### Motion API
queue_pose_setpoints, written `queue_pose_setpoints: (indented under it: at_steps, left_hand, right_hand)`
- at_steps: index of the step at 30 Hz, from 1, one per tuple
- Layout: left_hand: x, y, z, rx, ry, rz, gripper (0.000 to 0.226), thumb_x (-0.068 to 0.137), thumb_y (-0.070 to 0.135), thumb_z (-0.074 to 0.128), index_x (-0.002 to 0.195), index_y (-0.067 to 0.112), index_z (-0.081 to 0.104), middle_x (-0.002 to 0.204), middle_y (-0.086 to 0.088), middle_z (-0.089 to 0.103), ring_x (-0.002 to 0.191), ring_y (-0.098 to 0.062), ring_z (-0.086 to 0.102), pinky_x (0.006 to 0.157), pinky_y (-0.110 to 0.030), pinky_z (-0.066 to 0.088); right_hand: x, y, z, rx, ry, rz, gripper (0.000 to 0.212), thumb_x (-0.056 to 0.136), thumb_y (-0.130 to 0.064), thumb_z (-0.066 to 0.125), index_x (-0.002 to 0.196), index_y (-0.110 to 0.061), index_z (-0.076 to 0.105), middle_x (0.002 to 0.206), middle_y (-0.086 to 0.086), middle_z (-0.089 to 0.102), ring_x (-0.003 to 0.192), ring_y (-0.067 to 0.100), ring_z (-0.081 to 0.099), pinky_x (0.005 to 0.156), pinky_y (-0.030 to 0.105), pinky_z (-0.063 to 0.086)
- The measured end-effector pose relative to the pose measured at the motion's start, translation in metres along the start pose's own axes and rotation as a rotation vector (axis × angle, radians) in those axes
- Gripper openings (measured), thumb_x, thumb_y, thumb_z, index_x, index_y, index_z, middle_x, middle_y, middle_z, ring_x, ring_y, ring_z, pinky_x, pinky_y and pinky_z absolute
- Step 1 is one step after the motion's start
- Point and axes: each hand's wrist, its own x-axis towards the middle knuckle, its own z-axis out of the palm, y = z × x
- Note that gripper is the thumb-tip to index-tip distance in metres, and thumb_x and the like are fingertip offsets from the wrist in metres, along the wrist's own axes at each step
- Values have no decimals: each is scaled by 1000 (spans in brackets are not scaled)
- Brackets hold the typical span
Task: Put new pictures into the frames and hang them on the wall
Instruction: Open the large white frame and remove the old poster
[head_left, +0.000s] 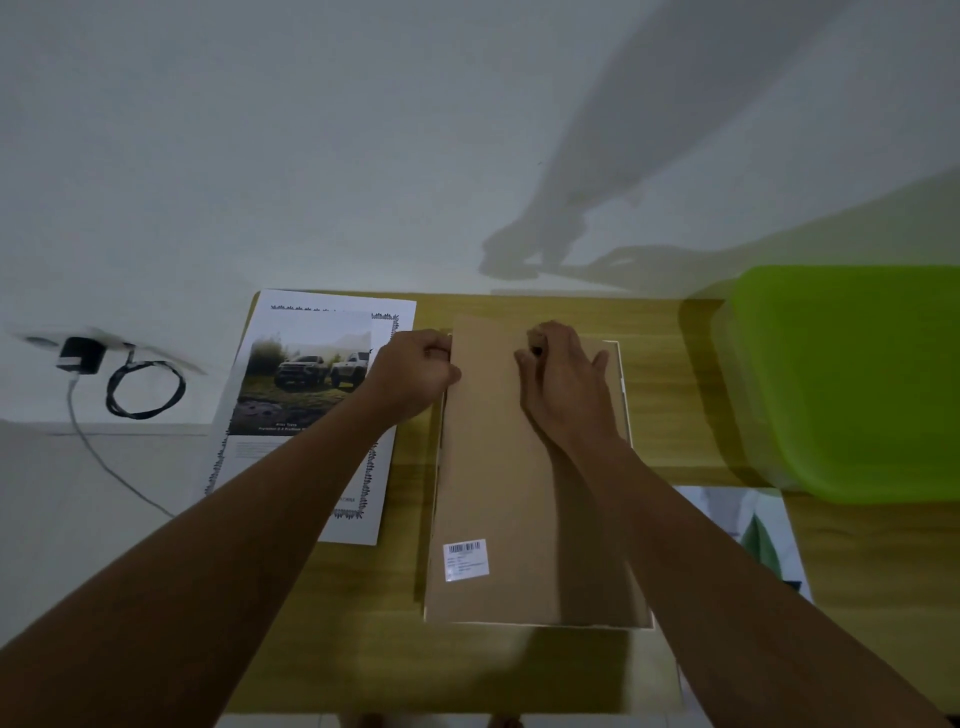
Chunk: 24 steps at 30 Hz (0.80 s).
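Both forearms reach forward over the wooden table (675, 415), and the two hands meet at the far end of the picture frame (625, 395), which lies face down between them. The left hand (415, 371) is turned with the knuckles up, and its curled fingers grasp the left edge of the brown backing board (498, 467) near the far corner; this side of the board looks a little lifted from the white rim. The right hand (563, 384) lies on top of the board with its fingers bent inward around a small dark spot (what it is, and whether the fingers pinch it, cannot be told). Just left of the left fingers lies the car picture (306, 379) on a white sheet. Toward the person from both hands, a barcode sticker (466, 559) sits on the board. To the right of the right fingers stands a green box (852, 379), and another print (753, 530) lies beside the right forearm.
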Motion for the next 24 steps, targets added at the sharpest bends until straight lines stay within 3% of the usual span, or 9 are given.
queue_pose_setpoints:
  at_steps: [3, 6, 11, 16, 20, 24]
  left_hand:
    - [-5, 2, 3, -142, -30, -85, 25, 88, -3, 59, 112, 2, 61, 77, -2, 62, 78, -24, 64, 78, -46, 58]
    - [-9, 6, 6, -284, -52, -153, 29, 94, -2, 49, 119, 8, 58, 91, -10, 68, 82, -26, 68, 76, -49, 59]
    - [-14, 12, 3, -383, 5, -178, 35, 95, -4, 44, 121, 15, 59, 93, -7, 70, 76, -21, 68, 71, -42, 60]
    - [-22, 22, -5, -460, 67, -204, 38, 95, -5, 43, 121, 16, 60, 94, -7, 70, 79, -23, 68, 59, -32, 60]
    - [-33, 32, -10, -453, 80, -205, 37, 97, 0, 48, 128, 15, 59, 106, -11, 70, 84, -23, 68, 61, -27, 58]
    - [-57, 48, -11, -452, 132, -161, 37, 97, 7, 52, 130, 21, 58, 110, -9, 69, 89, -22, 68, 67, -29, 58]
  right_hand:
    - [-4, 0, -7, -55, -89, -23, 48, 100, -44, 40, 140, -17, 36, 142, 6, 45, 138, 30, 33, 113, 65, 14]
    - [-7, 8, -13, -112, -167, -24, 60, 99, -53, 36, 150, -21, 28, 161, 4, 23, 150, 27, 12, 118, 62, 7]
    - [-23, 19, -31, -76, -155, 39, 66, 100, -52, 36, 155, -19, 19, 164, 8, 10, 152, 23, 1, 122, 51, 4]
    - [-48, 23, -54, 119, -8, 196, 73, 97, -49, 50, 155, -17, 21, 161, 11, 20, 148, 26, 18, 117, 43, 26]
    - [-63, 19, -72, 176, -23, 277, 78, 95, -51, 53, 155, -15, 19, 157, 6, 33, 144, 24, 30, 115, 36, 28]
    - [-76, 9, -93, 528, 32, 358, 73, 94, -28, 64, 155, -17, 25, 156, -1, 35, 143, 15, 32, 117, 31, 26]
